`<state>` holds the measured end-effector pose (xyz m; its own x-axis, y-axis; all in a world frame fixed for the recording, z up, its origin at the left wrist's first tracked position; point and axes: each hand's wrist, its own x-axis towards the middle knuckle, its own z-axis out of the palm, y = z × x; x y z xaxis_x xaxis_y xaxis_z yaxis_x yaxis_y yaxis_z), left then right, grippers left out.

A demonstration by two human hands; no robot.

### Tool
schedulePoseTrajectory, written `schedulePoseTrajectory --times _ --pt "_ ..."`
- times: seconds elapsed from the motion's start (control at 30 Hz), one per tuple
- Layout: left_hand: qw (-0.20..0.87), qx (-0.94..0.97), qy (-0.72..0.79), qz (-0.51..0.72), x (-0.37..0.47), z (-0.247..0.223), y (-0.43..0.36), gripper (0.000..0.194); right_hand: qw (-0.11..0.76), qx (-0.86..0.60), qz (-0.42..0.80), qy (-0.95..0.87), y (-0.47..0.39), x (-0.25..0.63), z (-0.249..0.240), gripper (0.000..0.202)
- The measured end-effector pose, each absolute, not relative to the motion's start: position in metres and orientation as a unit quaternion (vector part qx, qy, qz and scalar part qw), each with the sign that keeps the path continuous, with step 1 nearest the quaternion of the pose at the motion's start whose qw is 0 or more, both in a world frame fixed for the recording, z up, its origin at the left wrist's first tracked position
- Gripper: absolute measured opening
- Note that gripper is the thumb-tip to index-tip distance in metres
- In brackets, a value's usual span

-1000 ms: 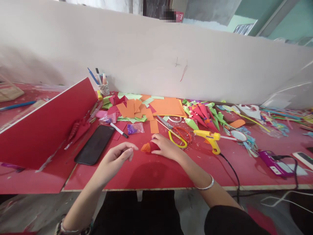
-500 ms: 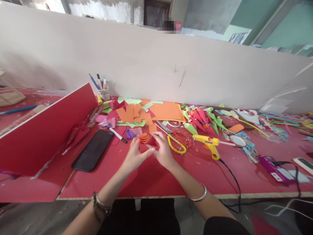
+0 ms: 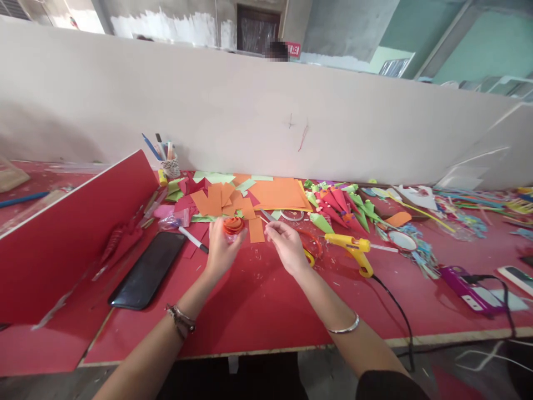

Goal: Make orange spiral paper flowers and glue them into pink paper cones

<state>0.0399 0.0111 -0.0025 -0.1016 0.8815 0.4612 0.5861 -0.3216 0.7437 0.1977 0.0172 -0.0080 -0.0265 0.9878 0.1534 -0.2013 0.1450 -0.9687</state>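
Note:
My left hand point(image 3: 222, 250) is closed around a coiled orange paper piece point(image 3: 233, 224), shaped like a rose, its layered rim facing up. To the right, my right hand point(image 3: 287, 244) has thumb and fingertips pinched together; whether something small is between them I cannot make out. Just beyond those fingertips are a thin pale stick and the grey blades of scissors point(image 3: 267, 215), whose handles are partly covered by my right hand. Loose orange paper pieces point(image 3: 215, 198) lie past my left hand, and a white marker point(image 3: 192, 239) is beside it.
A yellow glue gun point(image 3: 352, 244) with a black cord stands to the right, before a pile of red and green paper cones point(image 3: 339, 205). A black phone point(image 3: 147, 269) and a red upright board point(image 3: 79, 239) are at left. A purple power strip point(image 3: 470, 289) sits far right.
My hands have come apart. The left keeps the orange paper coil and has shifted left; the right has let go of it and moved slightly right. The camera view has turned a little.

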Motion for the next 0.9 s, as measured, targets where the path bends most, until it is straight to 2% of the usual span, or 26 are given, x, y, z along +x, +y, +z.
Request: schedulePoseTrajectory --times 0.17,0.37,0.5,0.63,0.77,0.9 --pt "0.141 0.713 0.531 0.435 0.039 -0.016 0.014 0.015 0.572 -0.39 0.565 -0.448 0.017 0.2 -0.019 0.03" --pt "0.105 0.712 0.53 0.449 0.035 -0.022 0.007 0.026 0.559 -0.401 0.585 -0.43 0.015 0.202 -0.025 0.022" --pt "0.088 0.735 0.516 0.432 0.036 -0.017 0.002 0.02 0.568 -0.422 0.565 -0.423 0.017 0.207 -0.03 0.016" --pt "0.062 0.751 0.52 0.402 0.038 -0.015 0.003 0.011 0.571 -0.429 0.554 -0.428 0.019 0.209 -0.033 0.022" --pt "0.028 0.745 0.547 0.38 0.033 -0.015 0.004 0.01 0.574 -0.416 0.545 -0.447 0.016 0.206 -0.022 0.019" --pt "-0.041 0.766 0.566 0.303 0.028 -0.014 0.004 0.018 0.579 -0.403 0.487 -0.515 0.006 0.202 -0.004 0.018"
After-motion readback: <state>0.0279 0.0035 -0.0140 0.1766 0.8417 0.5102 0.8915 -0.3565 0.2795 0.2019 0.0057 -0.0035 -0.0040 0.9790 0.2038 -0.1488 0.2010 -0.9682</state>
